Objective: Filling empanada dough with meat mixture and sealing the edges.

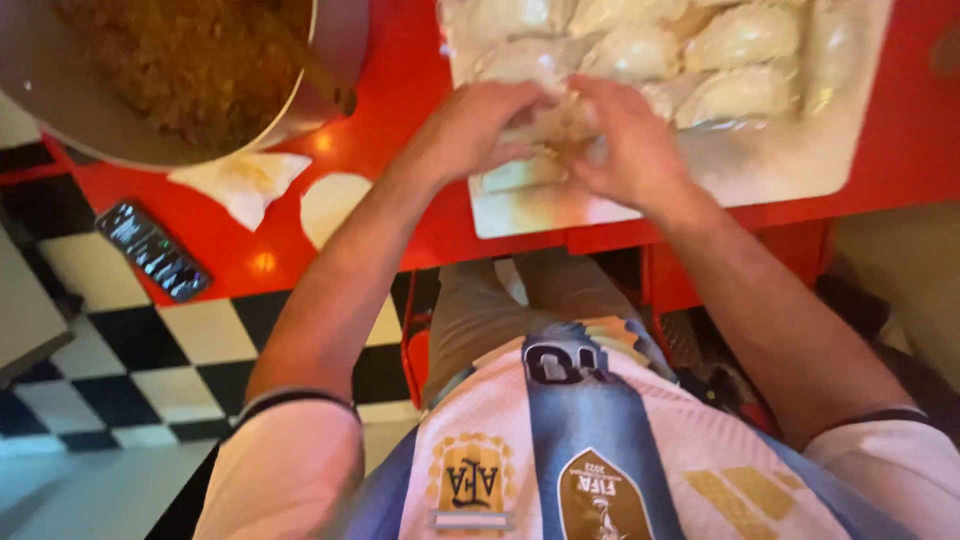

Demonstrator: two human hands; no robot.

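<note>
A filled dough pocket [545, 130] is pinched between the fingers of the left hand [470, 130] and right hand [625, 145], over the white tray [800, 160] at twelve o'clock; sealing seems underway; next, the edge likely needs crimping; the filling bowl [60, 90] sits at ten o'clock on the red tabletop [400, 80].

Pale dough pastry [548, 128] — folded, pinched between both hands — over the white tray [780, 170].

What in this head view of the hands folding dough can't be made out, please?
- Dough piece: mostly hidden by the left hand and right hand; its fold is unclear.
- Bowl: cut off by the top edge.
- Tray of folded pastries: cut off at the top, blurred.
</note>
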